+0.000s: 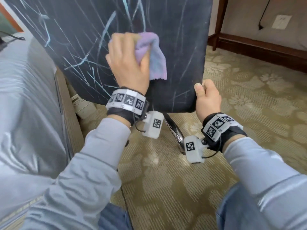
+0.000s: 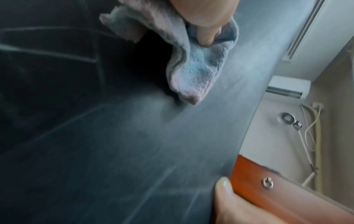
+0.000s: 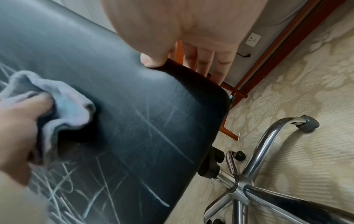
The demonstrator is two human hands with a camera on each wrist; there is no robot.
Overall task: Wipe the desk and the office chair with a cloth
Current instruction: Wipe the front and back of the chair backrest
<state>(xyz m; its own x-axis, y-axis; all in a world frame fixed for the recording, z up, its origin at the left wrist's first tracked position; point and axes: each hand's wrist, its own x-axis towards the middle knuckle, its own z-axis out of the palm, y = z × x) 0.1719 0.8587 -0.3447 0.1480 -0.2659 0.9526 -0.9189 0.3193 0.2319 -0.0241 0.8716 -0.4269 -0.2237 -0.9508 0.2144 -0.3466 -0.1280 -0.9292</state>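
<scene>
The black office chair back (image 1: 179, 39) fills the upper middle of the head view, covered with pale chalk-like streaks. My left hand (image 1: 126, 62) grips a bunched purple-and-blue cloth (image 1: 154, 58) and presses it against that back. The cloth (image 2: 195, 66) hangs from my fingers in the left wrist view and shows again as the cloth (image 3: 65, 106) at the left of the right wrist view. My right hand (image 1: 207, 97) grips the chair back's lower right corner, thumb on the front and fingers curled behind the edge (image 3: 206, 60).
The chrome five-star base (image 3: 239, 188) with castors stands on patterned beige carpet (image 1: 249, 105). A grey-covered bed (image 1: 25, 97) lies close on the left. A dark wooden frame (image 1: 259, 45) and a wall socket (image 1: 281, 21) are at the back right.
</scene>
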